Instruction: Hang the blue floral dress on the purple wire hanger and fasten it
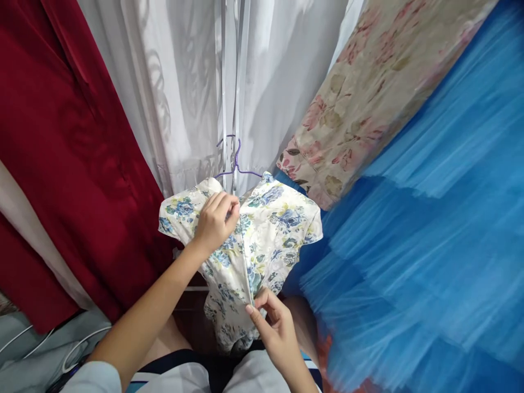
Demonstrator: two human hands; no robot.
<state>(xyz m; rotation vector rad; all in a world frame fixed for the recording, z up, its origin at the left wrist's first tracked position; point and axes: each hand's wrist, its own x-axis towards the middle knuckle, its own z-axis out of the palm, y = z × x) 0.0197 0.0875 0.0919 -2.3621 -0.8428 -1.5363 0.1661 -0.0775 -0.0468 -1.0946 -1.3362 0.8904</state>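
A white dress (282, 234) with blue and green flowers hangs in front of me on a purple hanger (236, 166). A straight seam runs down the middle of its bodice; whether a zipper lies in it is too small to tell. My left hand (218, 220) is closed, pinching the cloth at the top of this seam, just below the neckline. Lower on the same line, my right hand (272, 322) grips the seam between thumb and forefinger. What exactly sits between the fingertips is hidden. The skirt hangs down between my knees.
White curtains (184, 82) and thin pale straps (237, 71) hang behind the hanger. Dark red cloth (90, 164) is at left, with white cables (82, 344) below. At right hang a pink-flowered cloth (347, 98) and blue tulle (429, 234).
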